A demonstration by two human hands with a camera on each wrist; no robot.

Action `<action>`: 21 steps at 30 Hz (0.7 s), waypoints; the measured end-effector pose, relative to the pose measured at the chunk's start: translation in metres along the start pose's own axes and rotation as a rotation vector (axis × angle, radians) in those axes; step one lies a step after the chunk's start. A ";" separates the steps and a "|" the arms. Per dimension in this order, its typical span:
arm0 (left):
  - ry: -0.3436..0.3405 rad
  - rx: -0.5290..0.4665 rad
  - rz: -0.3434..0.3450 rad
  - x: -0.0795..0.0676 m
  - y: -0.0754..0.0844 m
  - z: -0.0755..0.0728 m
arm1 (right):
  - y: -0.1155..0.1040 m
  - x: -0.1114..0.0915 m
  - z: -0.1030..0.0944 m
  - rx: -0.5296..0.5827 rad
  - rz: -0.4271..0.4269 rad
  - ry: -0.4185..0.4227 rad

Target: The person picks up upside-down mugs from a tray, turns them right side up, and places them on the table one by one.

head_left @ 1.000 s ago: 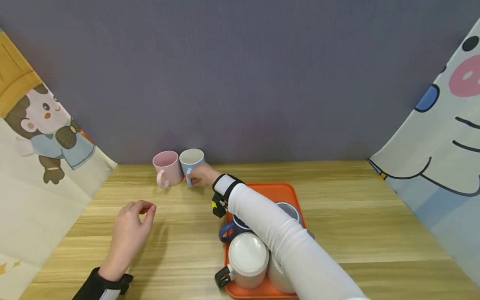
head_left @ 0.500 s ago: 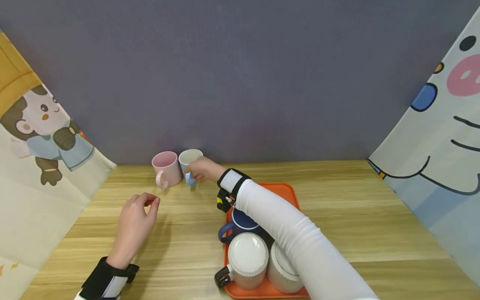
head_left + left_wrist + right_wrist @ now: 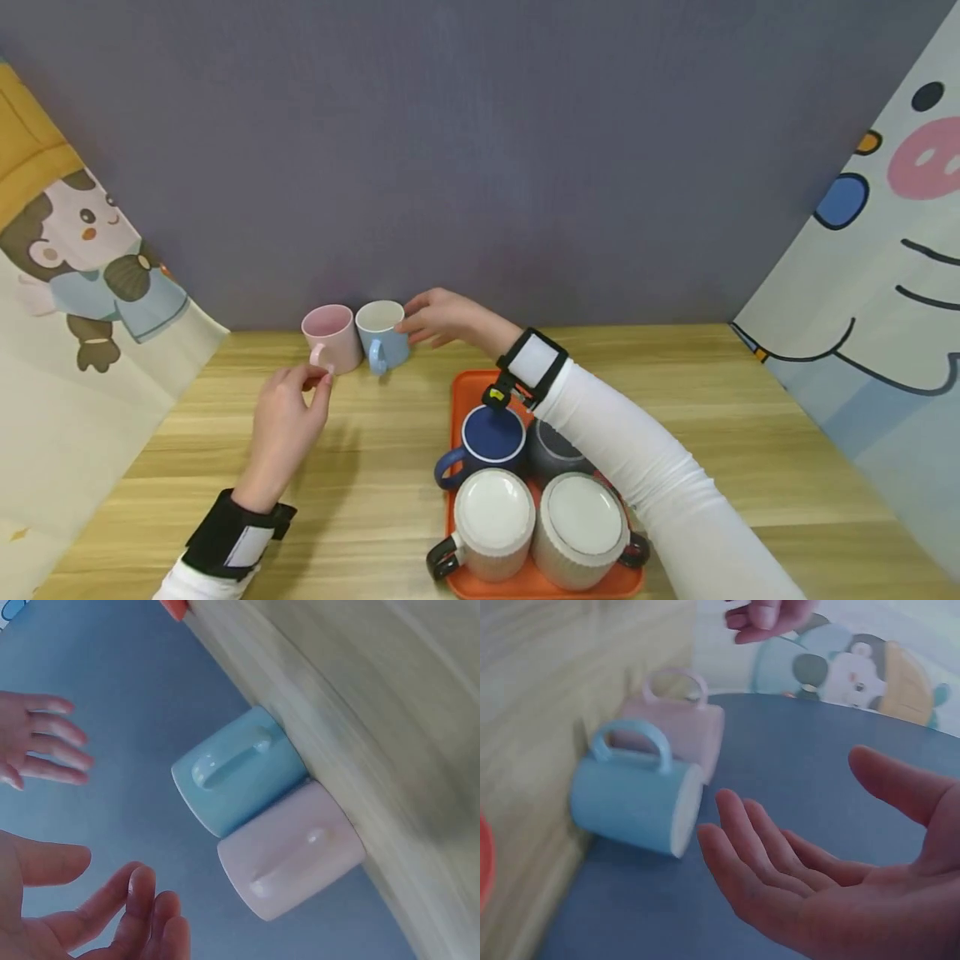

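A pink mug and a light blue mug stand upright side by side at the back of the wooden table, handles facing me. Just right of the blue mug, my right hand has its fingers spread and holds nothing. The right wrist view shows a gap between that hand and the blue mug. In front of the pink mug hovers my left hand, fingers loosely bent. Seen from the left wrist, this hand is apart from both mugs and has nothing in it.
An orange tray lies front centre. It bears a dark blue mug, a dark grey mug partly behind my sleeve, and two ribbed mugs with black handles, one of them a pale ribbed mug. A grey wall closes the back.
My right hand has let go of the light blue mug's handle and moved up and right, its fingers spreading. My left hand has moved forward toward the pink mug.
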State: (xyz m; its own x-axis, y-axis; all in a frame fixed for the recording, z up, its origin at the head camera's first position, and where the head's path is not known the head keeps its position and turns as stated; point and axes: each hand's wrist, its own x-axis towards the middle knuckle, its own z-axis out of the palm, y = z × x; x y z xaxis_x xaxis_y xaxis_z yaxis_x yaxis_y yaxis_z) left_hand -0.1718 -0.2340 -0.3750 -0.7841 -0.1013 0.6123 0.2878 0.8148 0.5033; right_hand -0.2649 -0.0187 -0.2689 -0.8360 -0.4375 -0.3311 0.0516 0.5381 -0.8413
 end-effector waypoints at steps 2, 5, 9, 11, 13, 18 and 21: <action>-0.003 -0.004 0.005 0.002 0.003 0.003 | 0.001 -0.010 -0.009 -0.012 -0.031 0.004; -0.008 -0.018 0.014 0.006 0.007 0.008 | 0.002 -0.023 -0.019 -0.042 -0.077 0.036; -0.007 -0.042 0.035 0.011 0.013 0.013 | 0.004 -0.038 -0.028 -0.107 -0.121 0.084; -0.008 -0.051 0.044 0.012 0.016 0.016 | 0.007 -0.045 -0.031 -0.146 -0.142 0.111; -0.013 -0.058 0.045 0.013 0.018 0.018 | 0.010 -0.050 -0.034 -0.186 -0.161 0.141; -0.046 -0.059 0.025 0.014 0.021 0.024 | 0.020 -0.061 -0.040 -0.239 -0.173 0.211; -0.058 -0.062 0.024 0.015 0.023 0.027 | 0.025 -0.066 -0.044 -0.252 -0.172 0.239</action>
State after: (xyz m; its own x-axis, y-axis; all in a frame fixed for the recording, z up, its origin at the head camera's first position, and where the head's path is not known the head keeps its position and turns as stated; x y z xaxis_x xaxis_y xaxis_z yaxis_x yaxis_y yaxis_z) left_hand -0.1918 -0.2012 -0.3711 -0.8068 -0.0473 0.5889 0.3388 0.7795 0.5269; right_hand -0.2326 0.0553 -0.2498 -0.9261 -0.3722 -0.0607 -0.2110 0.6448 -0.7346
